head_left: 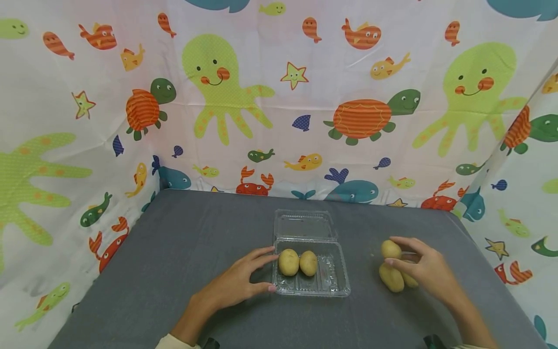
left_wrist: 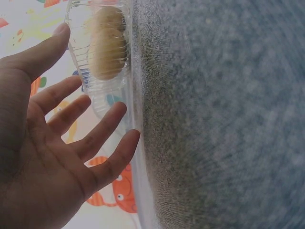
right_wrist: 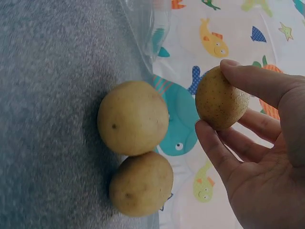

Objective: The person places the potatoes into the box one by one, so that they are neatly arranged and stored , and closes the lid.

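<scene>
A clear plastic clamshell container (head_left: 333, 276) lies with its lid (head_left: 302, 227) folded back, away from me. Two potatoes sit side by side in its left part, a left potato (head_left: 288, 262) and a right potato (head_left: 308, 263). At the container's left side is my left hand (head_left: 237, 281), fingers spread and fairly straight, thumb by the near left corner. My right hand (head_left: 425, 269) pinches a potato (right_wrist: 221, 98) between thumb and fingers, raised off the table. Below it two more potatoes rest touching on the cloth, one potato (right_wrist: 133, 118) beside another potato (right_wrist: 142, 184).
A grey cloth-covered table (head_left: 209, 228) extends under everything. Behind it and along both sides hangs a white curtain (head_left: 270, 63) printed with sea animals. The container stands left of the loose potatoes, with table surface between them.
</scene>
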{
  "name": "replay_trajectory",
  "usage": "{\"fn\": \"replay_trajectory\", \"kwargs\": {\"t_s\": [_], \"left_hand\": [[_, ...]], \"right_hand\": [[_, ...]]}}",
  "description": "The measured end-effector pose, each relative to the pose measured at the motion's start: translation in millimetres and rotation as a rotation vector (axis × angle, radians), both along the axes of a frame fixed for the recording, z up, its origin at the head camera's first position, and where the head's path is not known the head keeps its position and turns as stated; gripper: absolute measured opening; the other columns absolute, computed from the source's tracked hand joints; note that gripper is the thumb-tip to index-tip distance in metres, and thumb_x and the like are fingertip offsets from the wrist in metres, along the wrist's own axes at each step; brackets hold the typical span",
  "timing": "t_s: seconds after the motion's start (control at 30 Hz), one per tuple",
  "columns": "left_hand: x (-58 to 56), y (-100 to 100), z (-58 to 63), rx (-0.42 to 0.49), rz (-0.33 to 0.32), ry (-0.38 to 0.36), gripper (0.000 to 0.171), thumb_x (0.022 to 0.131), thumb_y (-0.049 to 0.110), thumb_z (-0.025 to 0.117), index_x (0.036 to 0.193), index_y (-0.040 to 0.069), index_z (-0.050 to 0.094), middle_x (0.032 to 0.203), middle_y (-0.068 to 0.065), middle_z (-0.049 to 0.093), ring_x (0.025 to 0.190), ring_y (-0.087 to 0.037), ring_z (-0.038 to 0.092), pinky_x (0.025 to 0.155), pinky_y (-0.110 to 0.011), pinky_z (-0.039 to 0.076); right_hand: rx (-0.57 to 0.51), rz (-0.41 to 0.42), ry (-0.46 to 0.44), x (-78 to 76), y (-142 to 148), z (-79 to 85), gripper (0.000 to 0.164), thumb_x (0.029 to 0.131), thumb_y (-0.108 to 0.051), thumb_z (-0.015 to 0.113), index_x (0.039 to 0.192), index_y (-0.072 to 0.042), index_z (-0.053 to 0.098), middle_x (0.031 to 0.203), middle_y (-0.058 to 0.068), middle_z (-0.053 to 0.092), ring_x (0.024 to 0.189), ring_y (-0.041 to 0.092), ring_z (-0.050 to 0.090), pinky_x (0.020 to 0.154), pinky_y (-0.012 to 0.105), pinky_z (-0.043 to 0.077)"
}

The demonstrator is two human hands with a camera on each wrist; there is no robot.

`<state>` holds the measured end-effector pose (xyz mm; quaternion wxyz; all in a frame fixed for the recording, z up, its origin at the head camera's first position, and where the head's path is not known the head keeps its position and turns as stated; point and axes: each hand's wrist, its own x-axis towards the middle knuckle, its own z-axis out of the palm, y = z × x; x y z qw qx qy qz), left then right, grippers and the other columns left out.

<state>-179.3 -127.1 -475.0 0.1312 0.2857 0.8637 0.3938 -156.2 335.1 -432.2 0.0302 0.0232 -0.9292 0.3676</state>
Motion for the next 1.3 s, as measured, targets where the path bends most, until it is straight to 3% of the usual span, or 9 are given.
{"fn": "replay_trajectory", "kwargs": {"t_s": [0.43, 0.73, 0.93, 1.07, 1.17, 1.3], "left_hand": [[0.7, 0.4, 2.2, -0.004, 0.011, 0.001, 0.074, 0.096, 0.049, 0.078, 0.16, 0.026, 0.049, 0.17, 0.007, 0.035, 0.156, -0.029, 0.036, 0.119, -0.065, 0.037], [0.2, -0.4, 0.0, -0.007, 0.004, 0.005, 0.074, 0.096, 0.05, 0.077, 0.16, 0.028, 0.049, 0.17, 0.009, 0.035, 0.157, -0.028, 0.036, 0.119, -0.064, 0.037], [0.0, -0.4, -1.4, -0.006, 0.006, 0.006, 0.073, 0.096, 0.05, 0.077, 0.16, 0.028, 0.049, 0.17, 0.009, 0.034, 0.156, -0.028, 0.036, 0.118, -0.064, 0.037], [0.4, -0.1, -1.0, -0.009, 0.009, 0.01, 0.073, 0.096, 0.05, 0.077, 0.16, 0.028, 0.049, 0.17, 0.009, 0.034, 0.156, -0.028, 0.036, 0.118, -0.064, 0.038], [0.4, 0.0, -1.2, -0.011, 0.01, 0.013, 0.073, 0.096, 0.05, 0.077, 0.16, 0.028, 0.049, 0.17, 0.009, 0.035, 0.156, -0.028, 0.036, 0.118, -0.064, 0.038], [0.0, 0.2, -1.6, -0.013, 0.009, 0.017, 0.072, 0.097, 0.05, 0.077, 0.16, 0.028, 0.049, 0.17, 0.009, 0.035, 0.156, -0.027, 0.037, 0.118, -0.063, 0.038]], "right_hand": [[-0.013, 0.04, 0.076, -7.5, -16.3, -1.4, 0.058, 0.091, -0.034, 0.087, 0.14, -0.009, 0.067, 0.133, 0.013, 0.066, 0.107, 0.026, 0.074, 0.082, 0.017, 0.058], [0.001, 0.055, 0.089, -9.5, -25.1, -3.7, 0.06, 0.09, -0.039, 0.087, 0.138, -0.009, 0.068, 0.131, 0.01, 0.068, 0.108, 0.03, 0.073, 0.083, 0.017, 0.058], [0.012, 0.065, 0.102, -10.6, -29.8, -4.1, 0.059, 0.09, -0.038, 0.088, 0.137, -0.009, 0.069, 0.13, 0.008, 0.069, 0.108, 0.021, 0.071, 0.085, 0.017, 0.057], [0.021, 0.078, 0.125, -11.4, -33.8, -4.8, 0.055, 0.089, -0.033, 0.089, 0.135, -0.01, 0.07, 0.127, 0.006, 0.07, 0.105, 0.015, 0.071, 0.086, 0.018, 0.058], [0.014, 0.09, 0.125, -12.2, -37.1, -4.6, 0.054, 0.089, -0.032, 0.089, 0.134, -0.01, 0.07, 0.126, 0.006, 0.07, 0.104, 0.018, 0.072, 0.086, 0.019, 0.058], [-0.014, 0.115, 0.118, -12.6, -40.5, -2.4, 0.053, 0.089, -0.032, 0.089, 0.134, -0.012, 0.07, 0.126, 0.006, 0.07, 0.105, 0.019, 0.073, 0.088, 0.028, 0.061]]}}
